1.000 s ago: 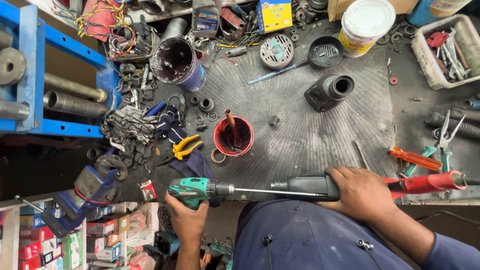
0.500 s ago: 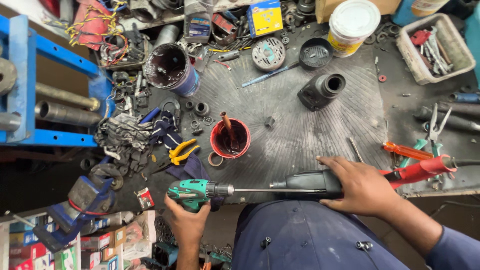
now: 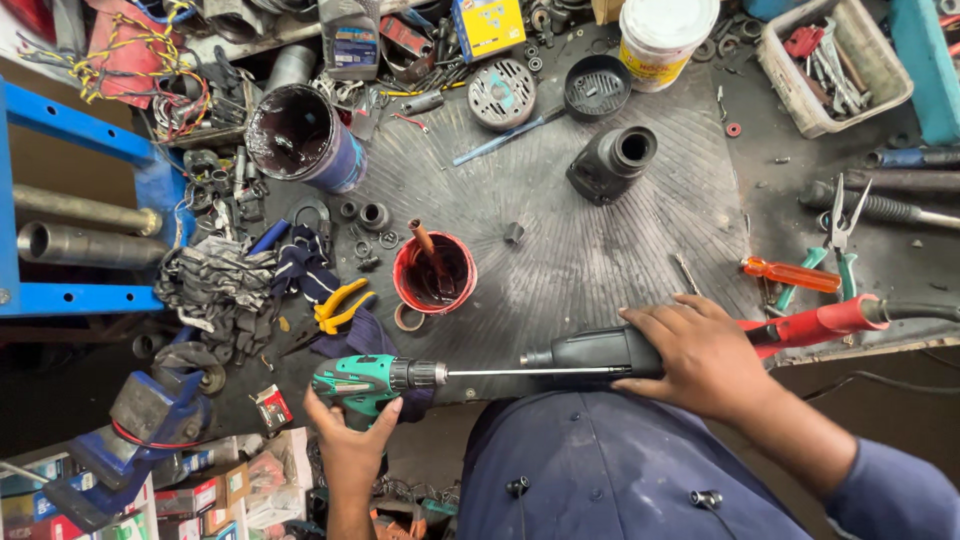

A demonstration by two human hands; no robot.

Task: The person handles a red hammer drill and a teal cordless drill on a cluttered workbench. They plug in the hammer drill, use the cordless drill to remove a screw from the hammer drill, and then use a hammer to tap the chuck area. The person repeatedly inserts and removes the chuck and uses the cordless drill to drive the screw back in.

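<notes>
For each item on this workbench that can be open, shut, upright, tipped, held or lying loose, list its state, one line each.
Green drill: gripped by left hand, long bit in grey tool.
Grey power tool: lying, pressed under right hand.
Red cup: upright, open, stick inside.
White bucket: upright, lid on.
Blue can: tipped, open.
Orange screwdriver: lying loose.

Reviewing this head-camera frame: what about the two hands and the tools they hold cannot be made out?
- Head view: the left hand wraps the green drill; its grip and trigger are hidden by the fingers.
- The right hand covers the middle of the red and black power tool.
- Where the long bit enters that tool is too small to tell.
- The tool's cable runs off the right edge.
</notes>
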